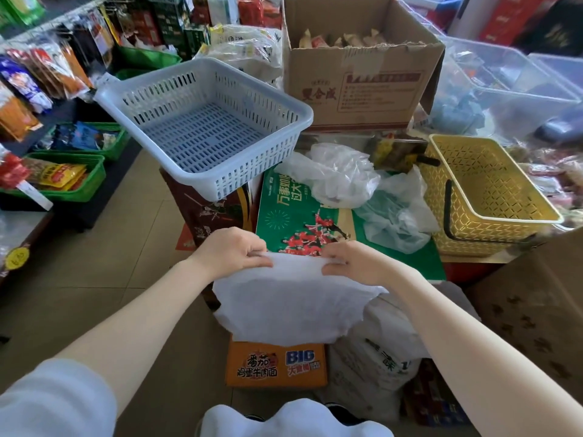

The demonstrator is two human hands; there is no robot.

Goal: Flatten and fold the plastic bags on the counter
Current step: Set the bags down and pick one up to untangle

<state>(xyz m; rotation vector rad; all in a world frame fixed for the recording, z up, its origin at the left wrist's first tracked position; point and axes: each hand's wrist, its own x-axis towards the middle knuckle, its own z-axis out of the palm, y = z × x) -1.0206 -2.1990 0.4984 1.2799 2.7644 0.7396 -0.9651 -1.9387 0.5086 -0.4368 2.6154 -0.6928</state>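
A white plastic bag (293, 301) hangs flat in front of me, held up by its top edge. My left hand (232, 249) pinches the top left corner and my right hand (353, 263) pinches the top right corner. Both hands hover over the near edge of a green printed carton (284, 216) that serves as the counter. Farther back on that carton lie a crumpled white bag (339, 175) and a crumpled pale green bag (394, 216), loose and touching each other.
An empty grey-blue slotted basket (205, 121) sits tilted at the back left, an empty yellow basket (485, 193) at the right. A brown cardboard box (356, 64) stands behind. An orange noodle carton (276, 364) lies below the bag. Snack shelves line the left.
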